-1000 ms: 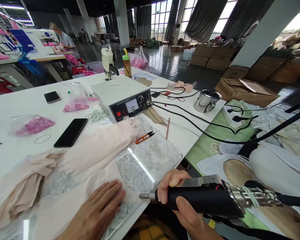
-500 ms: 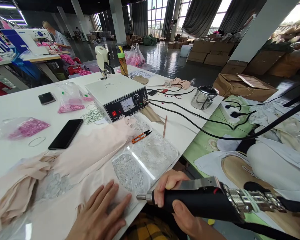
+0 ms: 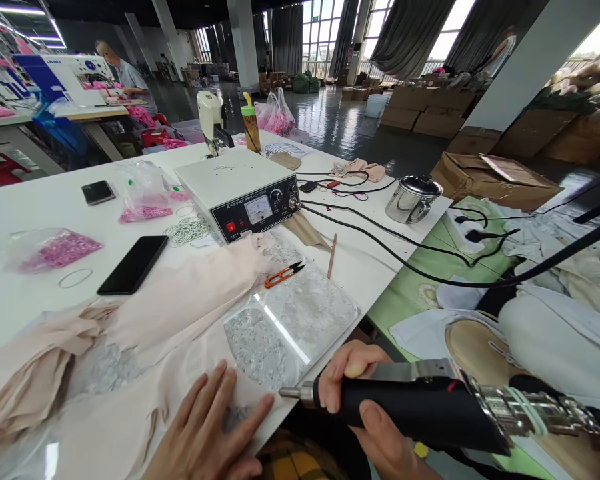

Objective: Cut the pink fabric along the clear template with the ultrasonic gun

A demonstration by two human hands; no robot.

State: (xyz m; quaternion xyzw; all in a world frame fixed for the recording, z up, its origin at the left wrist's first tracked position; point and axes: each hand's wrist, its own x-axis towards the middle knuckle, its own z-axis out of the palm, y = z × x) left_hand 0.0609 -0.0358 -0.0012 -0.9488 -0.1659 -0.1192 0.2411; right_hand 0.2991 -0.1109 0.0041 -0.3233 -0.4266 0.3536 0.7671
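Gripping the black handpiece (image 3: 415, 410) at five o'clock in your closed right hand (image 3: 360, 357), you risk its metal tip (image 3: 289, 393) jabbing your left hand (image 3: 203, 433), fingers apart on the pale cloth (image 3: 195, 347) at seven, should it slip toward nine.

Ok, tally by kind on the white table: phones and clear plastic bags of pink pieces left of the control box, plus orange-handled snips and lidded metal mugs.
Flat dark phones: 2
Clear plastic bags of pink pieces: 2
Orange-handled metal snips: 1
Shiny lidded metal mug: 1
Total: 6
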